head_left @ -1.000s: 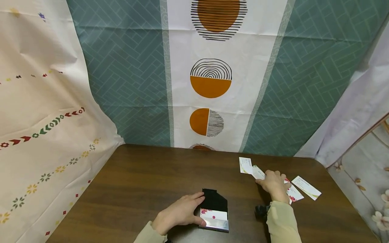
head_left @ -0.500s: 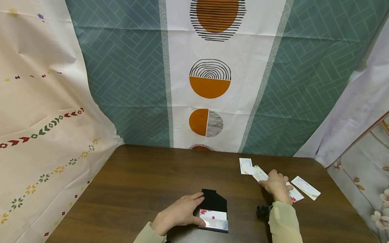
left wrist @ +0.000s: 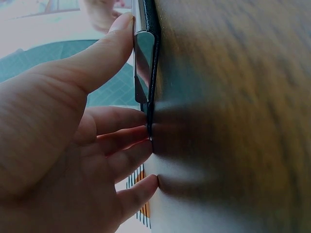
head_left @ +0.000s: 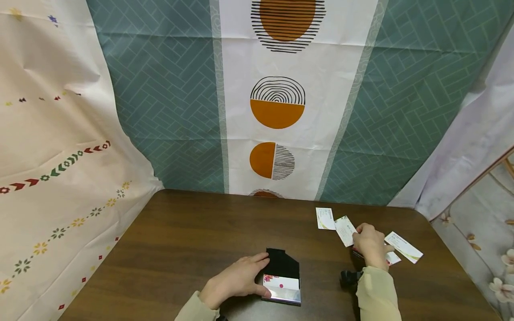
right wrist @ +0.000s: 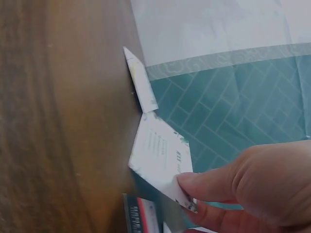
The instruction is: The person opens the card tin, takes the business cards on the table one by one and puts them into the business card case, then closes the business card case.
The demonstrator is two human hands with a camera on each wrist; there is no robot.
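Note:
My right hand (head_left: 369, 245) pinches a white business card (head_left: 345, 231) by its near corner. In the right wrist view, the thumb lies on top of that business card (right wrist: 158, 150), and the card tilts up from the table. My left hand (head_left: 241, 278) rests at a card case (head_left: 289, 294) with its black flap (head_left: 283, 265) laid back. The left thumb presses on the case's shiny metal part, while the other fingertips touch the flap's edge and the table. A white card with pink flowers (head_left: 275, 281) shows inside the case.
Another white card (head_left: 324, 218) lies beyond the pinched one. Right of my right hand are a white card (head_left: 403, 247) and a partly covered flowered card (head_left: 393, 258). A dark card with a red stripe (right wrist: 141, 213) lies below the hand. Patterned cloths (head_left: 176, 111) hang behind the brown table (head_left: 192, 227).
My right hand has shifted slightly right and now pinches the business card, which has turned and lifted at its near end. A dark card has come into sight beneath. My left hand has stayed put.

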